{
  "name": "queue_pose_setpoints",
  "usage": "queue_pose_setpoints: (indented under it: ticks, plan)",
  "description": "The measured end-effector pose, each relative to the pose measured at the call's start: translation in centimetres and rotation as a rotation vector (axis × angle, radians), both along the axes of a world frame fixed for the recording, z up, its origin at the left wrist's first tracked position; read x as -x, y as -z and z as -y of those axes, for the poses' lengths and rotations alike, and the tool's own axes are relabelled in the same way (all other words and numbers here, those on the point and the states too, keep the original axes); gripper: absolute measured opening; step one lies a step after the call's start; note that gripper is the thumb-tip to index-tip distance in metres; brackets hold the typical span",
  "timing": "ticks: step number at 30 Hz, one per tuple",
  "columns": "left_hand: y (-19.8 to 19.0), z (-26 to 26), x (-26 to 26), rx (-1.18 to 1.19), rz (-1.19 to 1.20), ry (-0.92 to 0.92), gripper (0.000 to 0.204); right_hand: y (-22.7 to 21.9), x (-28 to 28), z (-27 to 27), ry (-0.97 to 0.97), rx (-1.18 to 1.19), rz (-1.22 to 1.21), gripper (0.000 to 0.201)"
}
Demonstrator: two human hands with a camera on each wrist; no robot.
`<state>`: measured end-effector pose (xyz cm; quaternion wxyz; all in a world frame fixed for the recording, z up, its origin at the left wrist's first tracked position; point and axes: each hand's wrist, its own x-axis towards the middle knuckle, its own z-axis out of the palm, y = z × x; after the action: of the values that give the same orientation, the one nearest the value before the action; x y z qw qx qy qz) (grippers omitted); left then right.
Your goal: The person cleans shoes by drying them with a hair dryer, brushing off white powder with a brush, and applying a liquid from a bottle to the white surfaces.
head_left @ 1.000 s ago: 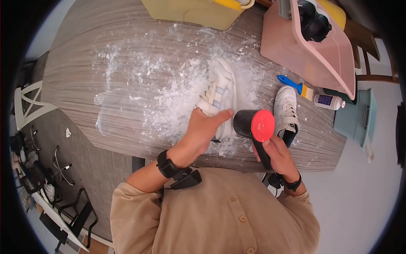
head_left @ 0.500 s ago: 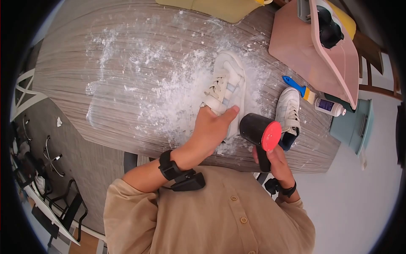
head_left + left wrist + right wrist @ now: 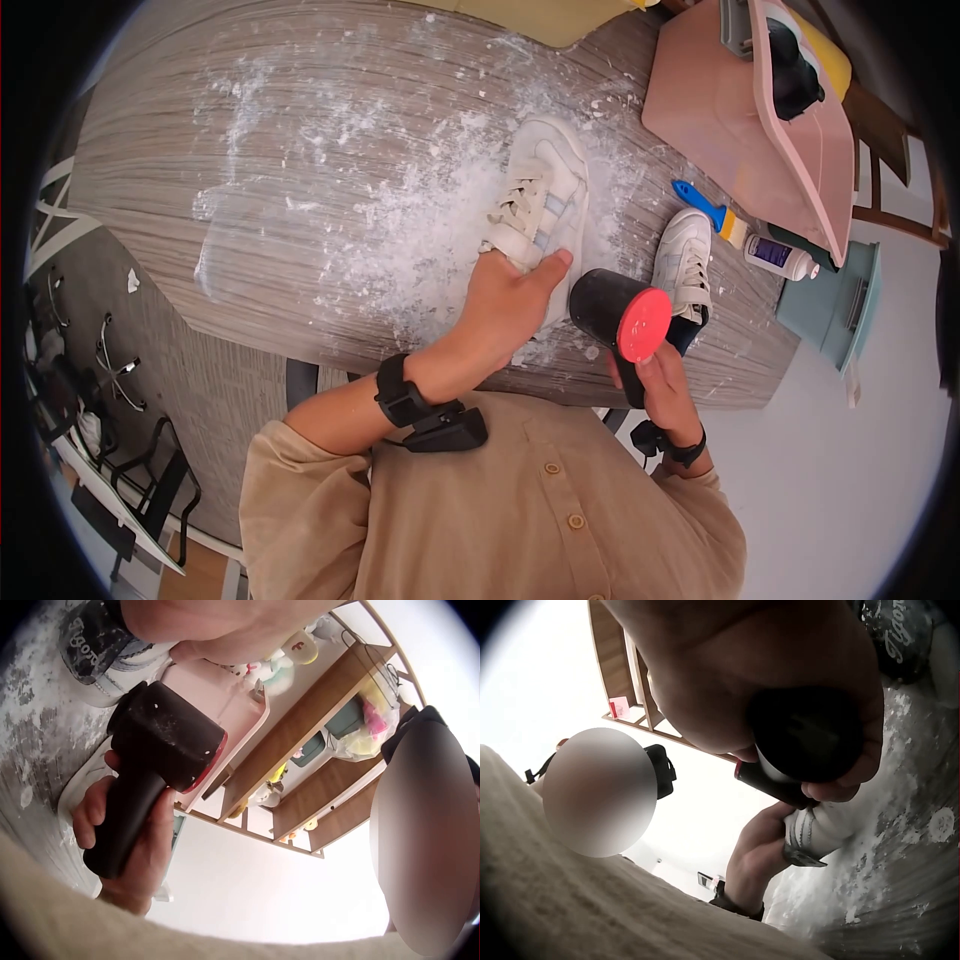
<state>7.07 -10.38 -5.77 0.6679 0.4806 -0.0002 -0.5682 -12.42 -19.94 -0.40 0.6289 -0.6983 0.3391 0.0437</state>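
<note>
A white sneaker (image 3: 545, 165) with a strap and laces lies on the powdery tabletop, toe toward the far side. My left hand (image 3: 500, 305) grips it at the heel opening, fingers tucked inside and out of sight, thumb along its side. In my right hand (image 3: 665, 385) is a black hair-dryer-shaped tool (image 3: 600, 303) with a round red end, held by its handle. The tool's other end points at the sneaker's side, near the left thumb. The left wrist view shows the right fingers wrapped around the tool's handle (image 3: 124, 825).
A second white sneaker (image 3: 684, 250) lies to the right, close by the tool. Beyond it are a blue-handled brush (image 3: 710, 208), a white bottle (image 3: 780, 257) and a pink bin (image 3: 715, 130). White powder (image 3: 420, 220) covers much of the table. A yellow tub (image 3: 540, 15) stands at the far edge.
The head view has shifted, so the table scene sits differently. The held sneaker has rolled to show more of its laces and top. The tool has tilted, its red end turning rightward.
</note>
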Motion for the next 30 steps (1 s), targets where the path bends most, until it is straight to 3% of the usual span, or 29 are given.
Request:
queue_pose_setpoints:
  ticks: [11, 14, 23, 30]
  plan:
    - [0.8, 0.0, 0.2, 0.02, 0.035, 0.016, 0.044, -0.5, -0.7, -0.1, 0.017, -0.016, -0.028, 0.049]
    - [0.8, 0.0, 0.4, 0.015, 0.049, -0.007, 0.041, -0.4, -0.5, 0.1, 0.1, -0.131, -0.035, 0.041]
    - [0.7, -0.1, 0.3, -0.003, 0.0, 0.004, 0.033, 0.1, -1.0, 0.5, 0.18, -0.117, -0.063, 0.043]
    - [0.8, -0.1, 0.2, -0.012, -0.003, 0.031, 0.032, -0.5, -1.1, 0.3, 0.105, -0.062, -0.057, 0.04]
